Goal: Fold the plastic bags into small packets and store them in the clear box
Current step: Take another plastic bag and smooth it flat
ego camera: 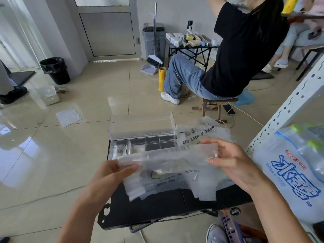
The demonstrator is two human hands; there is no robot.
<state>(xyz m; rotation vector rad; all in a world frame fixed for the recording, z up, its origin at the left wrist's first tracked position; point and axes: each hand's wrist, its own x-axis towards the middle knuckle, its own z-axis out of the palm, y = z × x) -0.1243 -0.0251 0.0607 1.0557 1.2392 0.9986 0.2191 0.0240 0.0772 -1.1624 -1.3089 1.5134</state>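
Bag (168, 159) hangs over the desk (157, 207) just short of the open box (142, 127), left hand (108, 174) and right hand (233, 160) with fingers pinching either end of its folded top, and it looks light, floppy and slippery, so I'd grab the creased ends.

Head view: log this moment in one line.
left hand: holds bag | right hand: holds bag | bag: part folded | box: open

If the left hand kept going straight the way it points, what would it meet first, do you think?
Probably the clear box: the left hand, pinching the plastic bag, points forward-right at its near compartments. Depth is unclear; it may pass above them.
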